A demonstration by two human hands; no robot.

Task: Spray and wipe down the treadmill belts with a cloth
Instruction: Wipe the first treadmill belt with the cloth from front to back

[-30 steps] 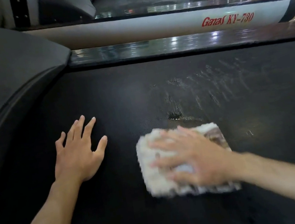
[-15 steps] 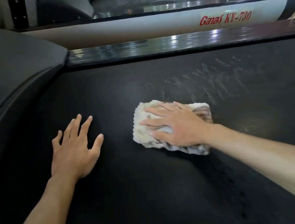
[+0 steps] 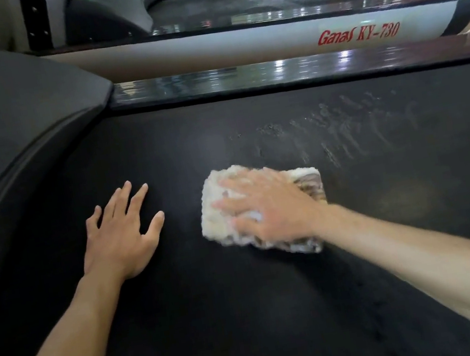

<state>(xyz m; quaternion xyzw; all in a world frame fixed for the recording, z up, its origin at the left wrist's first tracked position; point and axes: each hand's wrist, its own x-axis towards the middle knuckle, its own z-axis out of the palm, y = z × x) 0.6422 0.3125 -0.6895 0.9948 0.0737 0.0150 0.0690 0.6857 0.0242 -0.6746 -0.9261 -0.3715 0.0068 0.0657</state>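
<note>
Bracing flat on the belt (image 3: 250, 315) toward its left end, beside the dark motor cover (image 3: 0, 123), the left hand (image 3: 119, 237) rests with fingers straight and spread, holding nothing. Just to its right, mid-belt, the right hand (image 3: 266, 206) presses the cream cloth (image 3: 217, 211) down, fingers (image 3: 234, 184) splayed across it. Farther right, toward the far side rail (image 3: 271, 70), wet streaks (image 3: 350, 130) remain unwiped. Recommended: keep the palm flat, maintain even pressure, and overlap strokes into those streaks. Cloth edges look blurred.
</note>
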